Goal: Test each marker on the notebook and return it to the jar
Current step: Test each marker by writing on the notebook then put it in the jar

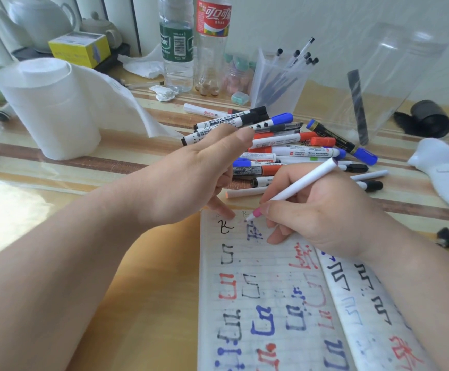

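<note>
Entry: marker test, judged to be about mid-course. Notebook: laid open on the bench, both pages already filled with black, red and blue trial marks; only a narrow strip at the top of the left page is left bare. Pile of markers: heaped loose on the bench beyond the notebook, apart from the clear jar at the right rear. No marker can be made out inside the jar, so the returning is judged almost wholly outstanding. Pink-tipped marker: white barrel pinched in the right grip, which is closed round it in a writing hold. The tip is set at the page's top line, though contact cannot be told. Left grip: empty, fingers extended, one fingertip pressed on the notebook's top edge just beside the tip. White cap: lying on the bench just beyond the notebook, judged to belong to this marker.
</note>
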